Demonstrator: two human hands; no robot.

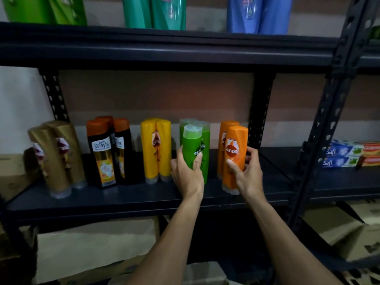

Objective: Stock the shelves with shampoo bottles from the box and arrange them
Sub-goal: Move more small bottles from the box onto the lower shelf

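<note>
Head view: both hands are at the middle shelf (123, 199), each closed round one shampoo bottle. The left hand (186, 173) grips the green bottle (191, 148) low on its body, with the thumb across the front under the label and the other fingers wrapped behind, so the pale cap stands clear above the hand. The right hand (248, 175) holds the orange bottle (234, 150) in the same way: thumb on the lower front, fingers (251, 154) curled round its right side. The orange bottle's clear cap points down, at or just above the shelf; contact cannot be told. The step in hand looks like setting each bottle in front of its own colour, green before the green pair (205, 138) and orange before the orange bottle behind (223, 140). To do it well, she or he should lower each one squarely, label facing out, in line with the yellow bottles (156, 149) to the left, and let go only once the base sits flat, since these tall narrow bottles would likely topple their neighbours.
</note>
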